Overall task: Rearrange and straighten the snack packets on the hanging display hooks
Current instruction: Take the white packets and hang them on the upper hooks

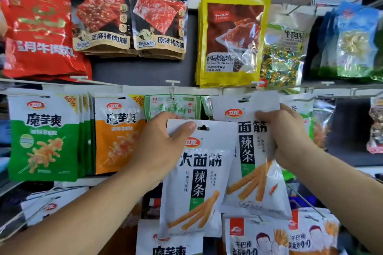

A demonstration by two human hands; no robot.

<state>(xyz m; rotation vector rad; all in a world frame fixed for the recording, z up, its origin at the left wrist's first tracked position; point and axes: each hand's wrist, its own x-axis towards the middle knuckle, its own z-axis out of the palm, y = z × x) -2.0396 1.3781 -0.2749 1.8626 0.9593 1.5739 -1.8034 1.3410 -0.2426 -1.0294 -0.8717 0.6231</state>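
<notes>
Person's got two matching white plastic snack packets w/ black lettering and orange stick pics, one per hand, in front of the middle row of the rack. Landmark: the white plastic hook tag (172,87) on the middle rail.

Left hand (159,143) sits below the tag, pinching the top left corner of the lower white packet (196,178), thumb across the front. That packet hangs free, well below the tag, hang-hole off any hook, tilted a bit.

Right hand (288,132) is right of and below the tag, fingers clamped on the upper white packet (250,151) at its right edge. Its top edge is up near rail level, right of the tag; can't tell if its hole is on a peg.

Left of the tag: orange-and-white foil packet (119,132), hanging straight. Directly under the tag: a green-printed packet (172,107), partly hidden behind the hands.

Step, I'd say: re-hanging these two. Next move prob needs each hole lined up w/ a peg tip, then slid back flat, faces fwd.
</notes>
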